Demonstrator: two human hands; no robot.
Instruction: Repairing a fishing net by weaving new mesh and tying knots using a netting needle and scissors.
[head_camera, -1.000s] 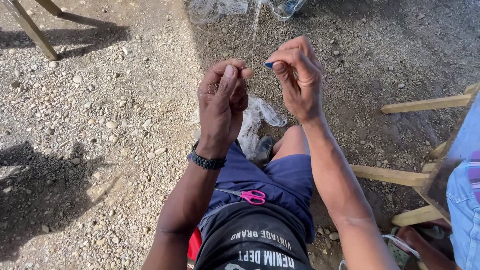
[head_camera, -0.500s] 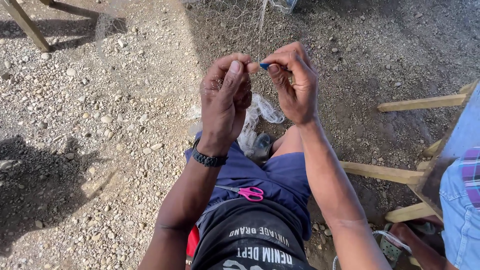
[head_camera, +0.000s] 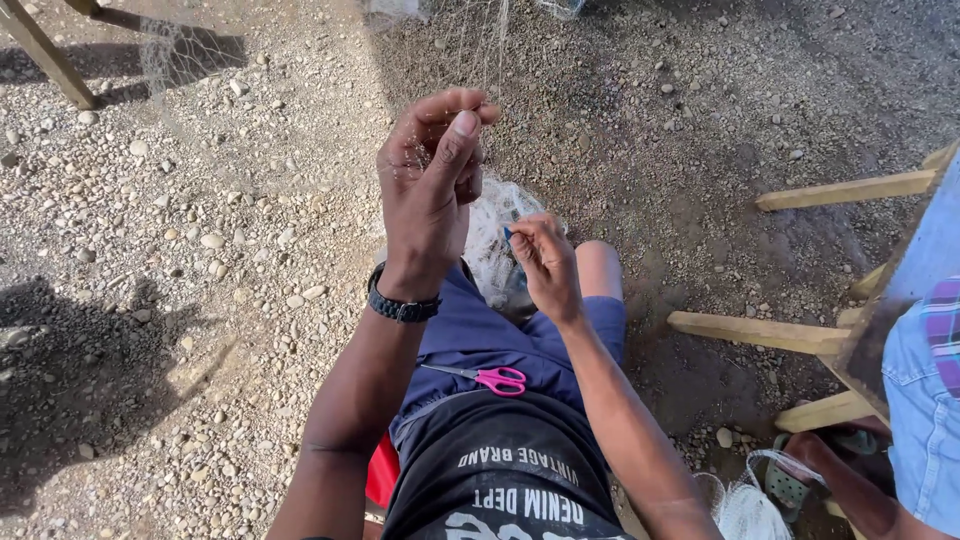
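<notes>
My left hand (head_camera: 430, 190) is raised at chest height, its fingers pinched on the fine strands of a clear fishing net (head_camera: 490, 60) that runs up and away from me. My right hand (head_camera: 545, 262) sits lower, near my knee, pinching a small blue tool and net thread. A bunched white part of the net (head_camera: 495, 235) lies between my hands over my leg. Small pink-handled scissors (head_camera: 490, 378) rest on my blue shorts. A black watch band (head_camera: 398, 303) circles my left wrist.
Gravel ground (head_camera: 180, 250) spreads to the left. A wooden post (head_camera: 45, 55) stands at top left. Wooden frame pieces (head_camera: 760, 330) lie at right beside another person in blue jeans (head_camera: 925, 400). More white netting (head_camera: 745, 505) lies by a green sandal at bottom right.
My right hand has dropped from beside the left hand down toward my knee, drawing thread with it. My left hand has stayed raised on the net.
</notes>
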